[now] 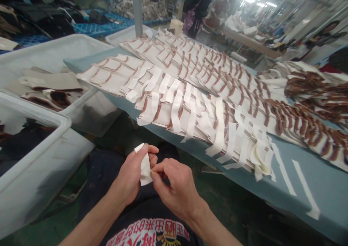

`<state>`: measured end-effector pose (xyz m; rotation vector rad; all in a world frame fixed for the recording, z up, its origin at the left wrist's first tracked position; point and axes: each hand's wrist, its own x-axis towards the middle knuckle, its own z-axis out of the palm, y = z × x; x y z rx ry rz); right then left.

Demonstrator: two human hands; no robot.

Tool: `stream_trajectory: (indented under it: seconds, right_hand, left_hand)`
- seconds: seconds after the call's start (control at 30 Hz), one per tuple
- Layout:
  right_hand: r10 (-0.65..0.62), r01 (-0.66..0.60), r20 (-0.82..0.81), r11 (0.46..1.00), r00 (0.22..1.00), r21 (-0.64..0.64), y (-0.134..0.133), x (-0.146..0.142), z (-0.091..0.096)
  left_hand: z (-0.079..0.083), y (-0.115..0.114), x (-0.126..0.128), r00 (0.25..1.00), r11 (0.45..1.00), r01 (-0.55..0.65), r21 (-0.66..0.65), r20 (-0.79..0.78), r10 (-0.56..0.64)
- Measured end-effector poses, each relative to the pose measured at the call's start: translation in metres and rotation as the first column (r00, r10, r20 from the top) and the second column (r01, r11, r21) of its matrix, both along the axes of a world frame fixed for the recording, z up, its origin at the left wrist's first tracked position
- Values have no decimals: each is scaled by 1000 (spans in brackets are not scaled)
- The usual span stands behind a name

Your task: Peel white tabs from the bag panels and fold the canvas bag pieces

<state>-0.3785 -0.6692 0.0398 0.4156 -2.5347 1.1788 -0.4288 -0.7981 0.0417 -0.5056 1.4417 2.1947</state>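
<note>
Close to my body, my left hand (133,171) is closed around a small strip of white material (145,170), its thumb pressing on the upper end. My right hand (175,180) pinches at the strip's right edge with thumb and forefinger. Both hands are in front of my lap, below the near edge of the blue-grey table. On that table lie rows of overlapping white pieces with brown edges (165,113). Several loose white strips (219,124) are draped across the nearest row.
White plastic bins (67,121) stand at the left, one holding folded beige and brown pieces (51,84). The blue-grey table (301,202) slants across from upper left to lower right. A metal post (137,10) rises behind it. A person in dark clothes (197,10) stands at the far side.
</note>
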Motion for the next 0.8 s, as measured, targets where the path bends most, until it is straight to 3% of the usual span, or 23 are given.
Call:
stream_trajectory:
  seconds: [0.07,0.1,0.17,0.27,0.33,0.47,0.57,0.8]
  right_hand:
    - [16,-13,-65,999,998,53,-3,1,-4]
    - [0,1,-43,1000,999,17,-5,2,-5]
    - [-50,72,135,984,990,-160,-5,3,-3]
    - [-37,244,446,875,894,-418,0,1,5]
    - [14,297,518,806,855,-511,7,-3,8]
    - [45,353,544,715,838,-603,20,-14,7]
    - [25,389,561,693,828,-606,26,-20,3]
    - [133,368,569,640,811,-674,25,-15,7]
  left_hand:
    - [-5,3,0,999,997,20,-68,-41,-23]
    - [-8,4,0,996,993,34,-114,-83,-44]
    - [-14,3,2,977,971,34,-238,-196,-82]
    - [-21,0,3,953,932,1,-362,-282,-111]
    - [-23,-2,4,948,937,61,-344,-273,-162]
    - [-25,-5,6,941,960,234,-153,-212,-263]
    - [-24,-7,12,941,950,292,-108,-144,-305]
    - [-11,-16,30,917,942,289,-171,-231,-324]
